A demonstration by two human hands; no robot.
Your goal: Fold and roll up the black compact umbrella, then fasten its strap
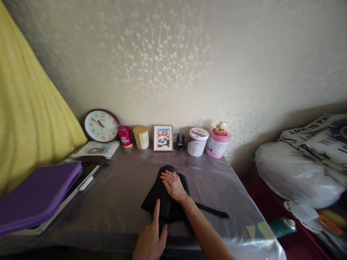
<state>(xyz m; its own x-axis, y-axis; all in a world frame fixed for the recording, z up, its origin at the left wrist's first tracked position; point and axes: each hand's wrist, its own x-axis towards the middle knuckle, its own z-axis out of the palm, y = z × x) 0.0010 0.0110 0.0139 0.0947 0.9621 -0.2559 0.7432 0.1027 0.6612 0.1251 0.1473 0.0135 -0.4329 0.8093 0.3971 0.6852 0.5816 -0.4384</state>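
A pale wall (244,54) with a leafy vine pattern is rising behind a tabletop (108,202) wearing a shiny, clear plastic cover. A yellow curtain (27,90) is hanging at the far left, and a puffed white plastic bag (292,173) is sitting beyond the tabletop's right edge. A purple folder (40,191) is lying at the tabletop's left.

A black folding umbrella (166,202) is lying at the centre front, its loose fabric spreading to both sides and its strap (213,209) trailing right. A round clock (101,125) is leaning against the wall at the back left.

The right hand (174,186) is resting flat across the umbrella's upper part, fingers close together and extended. The left hand (150,238) is at the handle end: its index finger is pointing up along the fabric, its thumb standing apart beside the handle. Whether its other fingers are clamping the handle, I cannot tell; they are hidden.

Along the wall, left to right, are standing a magenta canister (125,137), a yellow-lidded canister (141,138), a framed panda picture (163,138), a small black object (179,142), a white tub (197,144) and a pink-lidded tub (217,146). A lucky-cat figurine (221,127) is perching on the pink lid.
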